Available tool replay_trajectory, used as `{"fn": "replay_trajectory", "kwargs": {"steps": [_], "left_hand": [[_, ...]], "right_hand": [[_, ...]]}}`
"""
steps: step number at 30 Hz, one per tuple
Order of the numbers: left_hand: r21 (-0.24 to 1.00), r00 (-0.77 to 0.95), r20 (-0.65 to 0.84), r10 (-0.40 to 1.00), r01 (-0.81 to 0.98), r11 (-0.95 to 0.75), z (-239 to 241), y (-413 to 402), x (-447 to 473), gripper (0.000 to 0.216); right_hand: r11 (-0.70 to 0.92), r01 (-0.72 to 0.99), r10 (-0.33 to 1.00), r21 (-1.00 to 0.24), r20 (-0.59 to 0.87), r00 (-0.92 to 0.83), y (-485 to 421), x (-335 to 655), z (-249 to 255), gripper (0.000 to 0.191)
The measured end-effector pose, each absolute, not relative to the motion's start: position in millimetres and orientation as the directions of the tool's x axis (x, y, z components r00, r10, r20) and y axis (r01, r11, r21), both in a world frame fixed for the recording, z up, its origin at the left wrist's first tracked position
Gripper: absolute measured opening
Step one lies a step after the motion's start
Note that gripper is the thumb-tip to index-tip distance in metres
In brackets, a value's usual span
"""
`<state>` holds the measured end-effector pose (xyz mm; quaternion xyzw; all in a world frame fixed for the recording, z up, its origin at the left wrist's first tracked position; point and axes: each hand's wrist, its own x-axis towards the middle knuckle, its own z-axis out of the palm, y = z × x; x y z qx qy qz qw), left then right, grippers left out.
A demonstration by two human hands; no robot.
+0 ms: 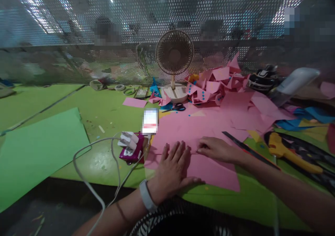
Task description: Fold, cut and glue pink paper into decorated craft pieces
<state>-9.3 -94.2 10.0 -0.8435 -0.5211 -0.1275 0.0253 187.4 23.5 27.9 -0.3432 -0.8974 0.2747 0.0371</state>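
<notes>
My left hand [174,169] lies flat on a pink paper sheet [211,168], fingers spread and thumb stretched to the right. Just right of it, my right hand [216,149] rests with curled fingers, thumb and fingertips together at a straight line across the paper; whether anything is between them is hidden. Beyond that line a larger pink paper area [183,128] continues. A utility knife [251,150] lies beside my right wrist, partly under the forearm. Left of my left hand stand a purple power adapter [131,154] with a white plug [128,140] and a blurred phone [150,121].
A small fan [174,53] stands at the back beside a heap of folded pink paper pieces [211,84]. Scissors [178,107] lie before it. Yellow-handled cutters [293,155] are at right, green paper [44,152] at left. A white cable [89,183] hangs over the table's front edge.
</notes>
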Motion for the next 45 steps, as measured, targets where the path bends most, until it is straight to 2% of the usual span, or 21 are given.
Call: {"fn": "replay_trajectory", "kwargs": {"steps": [7, 18, 30, 35, 38, 40, 42, 45], "left_hand": [[0.088, 0.382, 0.212, 0.900, 0.909, -0.407, 11, -95, -5, 0.083], [0.053, 0.417, 0.227, 0.880, 0.897, -0.438, 12, -93, -6, 0.077], [0.048, 0.428, 0.204, 0.880, 0.894, -0.446, 11, -91, -8, 0.079], [0.070, 0.418, 0.183, 0.890, 0.897, -0.436, 11, -92, -10, 0.083], [0.091, 0.405, 0.174, 0.898, 0.901, -0.424, 11, -93, -11, 0.084], [0.106, 0.388, 0.168, 0.906, 0.907, -0.408, 10, -95, -11, 0.085], [0.114, 0.379, 0.167, 0.910, 0.909, -0.400, 8, -96, -11, 0.086], [0.118, 0.377, 0.175, 0.910, 0.909, -0.399, 6, -98, -13, 0.086]], "right_hand": [[0.604, 0.622, 0.649, -0.498, -0.145, -0.747, 25, 186, 32, 0.019], [0.612, 0.629, 0.663, -0.479, -0.123, -0.739, 22, 186, 33, 0.023], [0.618, 0.642, 0.683, -0.454, -0.096, -0.724, 18, 192, 27, 0.021], [0.672, 0.645, 0.646, -0.364, -0.138, -0.751, 40, 190, 49, 0.029], [0.799, 0.516, 0.567, -0.307, 0.100, -0.818, 64, 145, 61, 0.044], [0.864, 0.458, 0.498, -0.207, 0.229, -0.836, 77, 101, 60, 0.054], [0.887, 0.442, 0.461, -0.131, 0.244, -0.853, 87, 58, 50, 0.060], [0.895, 0.436, 0.446, -0.092, 0.174, -0.878, 95, 14, 32, 0.064]]}}
